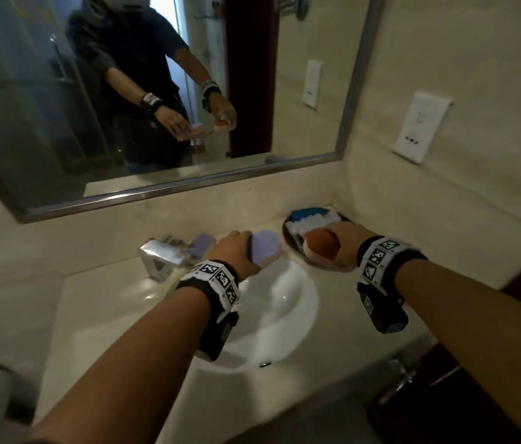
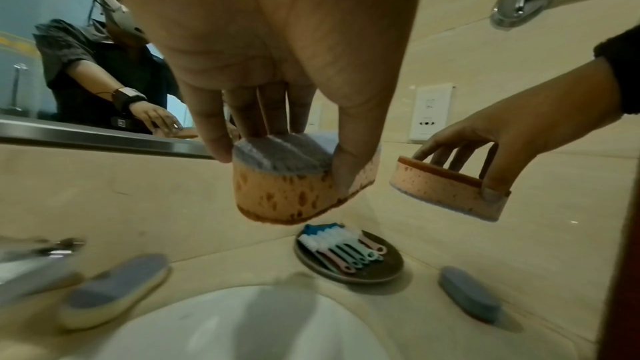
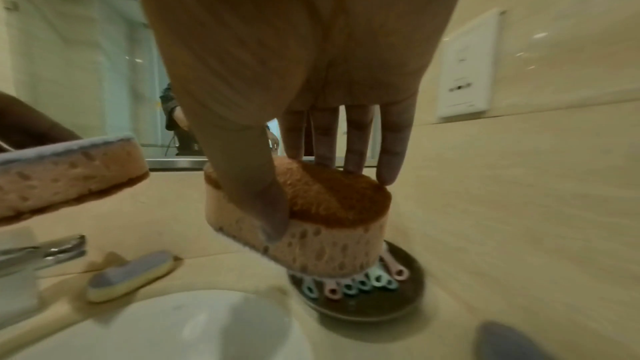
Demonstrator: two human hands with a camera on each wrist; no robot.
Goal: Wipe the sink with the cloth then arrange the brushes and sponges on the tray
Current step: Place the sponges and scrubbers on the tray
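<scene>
My left hand (image 1: 240,251) grips a sponge with a lilac top (image 1: 265,251) above the back rim of the sink (image 1: 278,309); thumb and fingers pinch its sides (image 2: 287,196). My right hand (image 1: 339,248) holds a brown-topped sponge (image 1: 321,243) just over the dark round tray (image 1: 286,232), thumb on one side and fingers on the other (image 3: 329,242). Several small brushes (image 2: 339,245) lie side by side on the tray (image 2: 388,267), with their loop handles (image 3: 363,282) poking out under the sponge.
A third sponge (image 2: 114,292) lies on the counter beside the chrome faucet (image 1: 163,254). A grey-blue sponge (image 2: 467,294) rests on the counter right of the tray. A mirror and wall sockets stand behind, and the wall closes in on the right.
</scene>
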